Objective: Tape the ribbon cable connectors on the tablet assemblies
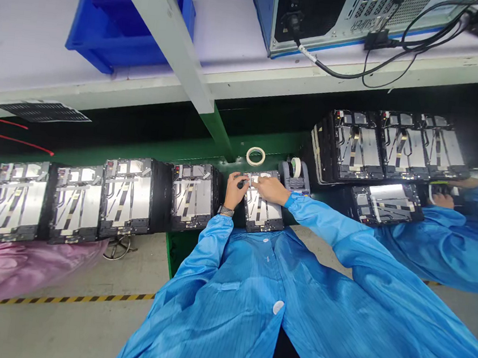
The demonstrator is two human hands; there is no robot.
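Note:
An opened tablet-like device (263,211) lies in front of me, its silvery inner side with dark ribbon cables facing up. At its upper left corner my left hand (234,192) is closed, fingers bent round something small and dark that I cannot make out. My right hand (274,190) reaches over the device's top edge, with its fingers drawn together and the tips on the upper part. Whatever those fingertips hold is too small to name. A roll of tape (255,156) lies just beyond the device, and a tape dispenser (294,176) stands to its right.
Stacks of similar devices (128,196) line the bench on the left; more stacks (358,149) stand at the right. A co-worker's blue sleeve (450,235) is at the right, a pink sleeve (20,270) at the left. Overhead are a shelf post (165,29), blue bins (117,35) and a computer case (316,16).

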